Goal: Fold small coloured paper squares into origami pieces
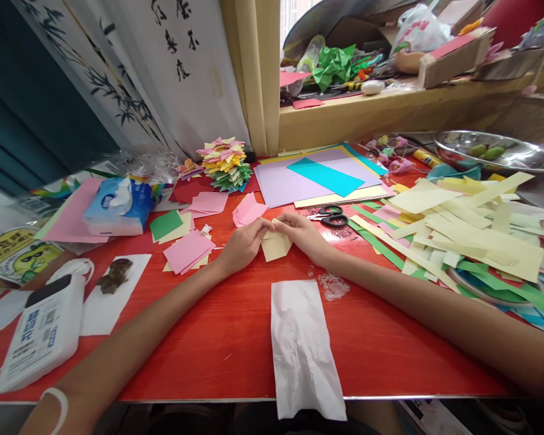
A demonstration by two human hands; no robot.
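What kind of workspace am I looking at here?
Probably a home craft table by a window: black-handled scissors, a heap of cut paper strips and a stack of folded paper pieces suggest it.

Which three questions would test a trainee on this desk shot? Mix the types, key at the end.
1. What do the left hand and right hand hold between them?
A) a metal bowl
B) a pale yellow paper
C) a blue tissue pack
2. True or false: the scissors lie nearer the left hand than the right.
3. Fill in the colour: the strip lying across the lilac sheet is ____.

Key: 1. B; 2. false; 3. turquoise
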